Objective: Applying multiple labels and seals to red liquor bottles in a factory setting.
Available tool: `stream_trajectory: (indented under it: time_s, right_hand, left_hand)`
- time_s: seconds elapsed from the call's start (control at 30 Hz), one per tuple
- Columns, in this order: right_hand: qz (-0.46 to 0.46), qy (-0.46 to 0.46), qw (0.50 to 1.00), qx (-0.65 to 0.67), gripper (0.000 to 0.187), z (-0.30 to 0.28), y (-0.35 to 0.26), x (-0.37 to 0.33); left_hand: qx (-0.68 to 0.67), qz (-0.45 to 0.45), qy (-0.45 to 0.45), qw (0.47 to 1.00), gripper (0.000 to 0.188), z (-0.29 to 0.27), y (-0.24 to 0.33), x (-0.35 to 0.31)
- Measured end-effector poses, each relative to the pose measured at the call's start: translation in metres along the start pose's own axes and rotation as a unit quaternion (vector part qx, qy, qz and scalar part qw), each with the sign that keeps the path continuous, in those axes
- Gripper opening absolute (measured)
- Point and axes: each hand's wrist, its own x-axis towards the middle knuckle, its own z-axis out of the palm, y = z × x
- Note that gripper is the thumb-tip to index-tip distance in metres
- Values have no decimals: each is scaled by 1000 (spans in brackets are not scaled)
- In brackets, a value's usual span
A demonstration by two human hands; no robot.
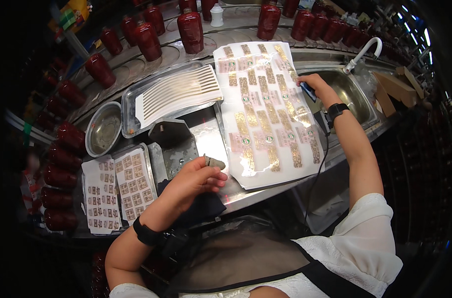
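My left hand hovers over the near metal edge of the work surface, left of a large decal sheet. Its fingers are loosely bent and apart, with nothing in them; a grey-green finger cot covers one fingertip. The white sheet carries rows of gold and pink label decals with small green marks, under a glossy film. At the sheet's right edge, my right hand is closed on a small flat blue object, its exact kind partly hidden by the fingers.
Dark red bottles line the curved conveyor. Left are a tray with a striped sheet, a metal bowl and smaller decal sheets. A dark angled block stands nearby. A sink with a white faucet lies right.
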Motion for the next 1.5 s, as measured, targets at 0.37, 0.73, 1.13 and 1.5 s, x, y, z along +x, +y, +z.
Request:
stream_trajectory:
  time_s: [0.37,0.73,1.13,1.5]
  right_hand:
    - [-239,94,863,-435,39,24,-18,-49]
    - [-239,89,899,-356,43,17,-18,-30]
    - [-223,-32,940,-257,24,9,25,-56]
    - [-209,-102,954,-188,33,8,39,-48]
  left_hand:
    - [47,27,25,998,25,5,0,-12]
    - [200,145,47,968,38,13,-9,13]
    - [384,37,91,918,60,46,0,54]
    - [224,15,119,967,57,37,-6,49]
